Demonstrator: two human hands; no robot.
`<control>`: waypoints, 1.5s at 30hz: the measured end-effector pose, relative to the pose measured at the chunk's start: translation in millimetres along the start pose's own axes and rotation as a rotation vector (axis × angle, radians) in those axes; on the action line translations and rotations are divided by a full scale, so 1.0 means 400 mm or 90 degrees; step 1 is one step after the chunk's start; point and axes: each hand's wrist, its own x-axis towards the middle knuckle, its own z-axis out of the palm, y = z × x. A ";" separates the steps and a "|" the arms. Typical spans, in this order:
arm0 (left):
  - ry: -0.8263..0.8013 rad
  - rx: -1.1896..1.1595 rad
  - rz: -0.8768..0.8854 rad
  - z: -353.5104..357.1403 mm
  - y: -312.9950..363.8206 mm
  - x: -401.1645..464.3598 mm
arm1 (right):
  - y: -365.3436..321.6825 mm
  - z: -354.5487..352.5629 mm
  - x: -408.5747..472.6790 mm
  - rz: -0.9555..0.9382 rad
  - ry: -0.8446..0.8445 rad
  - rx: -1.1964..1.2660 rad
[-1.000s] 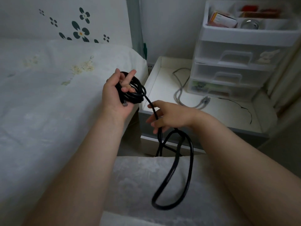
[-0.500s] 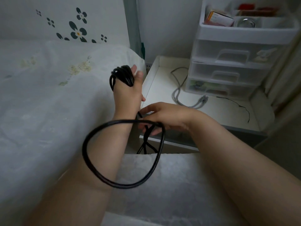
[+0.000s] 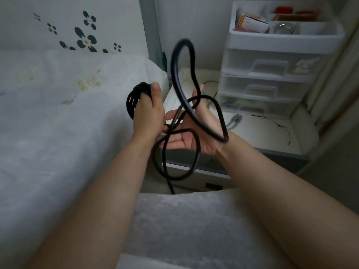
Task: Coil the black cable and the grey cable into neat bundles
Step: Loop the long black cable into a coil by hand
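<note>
The left hand (image 3: 148,111) has its grip curled tight round several finished turns of the black cable (image 3: 196,121), the bundle bulging out at the hand's 9 o'clock side, above the bed (image 3: 58,123). Just beside it at 3 o'clock, the right hand (image 3: 191,133) lies palm up, its grip spread with fingers relaxed, and the loose cable runs across the palm. From there one loop rises toward 12 o'clock, blurred; another swings round toward 3 o'clock past the wrist, and a third hangs at 6 o'clock, with a strand dropping behind the pale fabric near the bottom of view. The grey cable (image 3: 234,122) lies uncoiled on the white surface (image 3: 262,131) at 2 o'clock from the hands, mostly hidden behind them, in front of a white drawer unit (image 3: 275,74)
</note>
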 end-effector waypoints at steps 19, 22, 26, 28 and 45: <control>-0.314 0.009 -0.239 -0.014 -0.012 -0.018 | 0.036 0.034 0.037 -0.118 0.213 0.164; -0.304 0.002 -0.172 -0.042 -0.011 -0.022 | 0.041 0.038 0.045 -0.126 0.231 0.205; -0.308 -0.016 -0.129 -0.070 0.003 -0.038 | 0.038 0.045 0.050 -0.117 0.244 0.298; -0.354 -0.003 -0.108 -0.087 0.007 -0.037 | 0.028 0.043 0.052 -0.091 0.231 0.340; -0.288 -0.417 -0.247 -0.190 -0.029 0.020 | -0.071 -0.068 -0.007 0.050 0.374 -0.475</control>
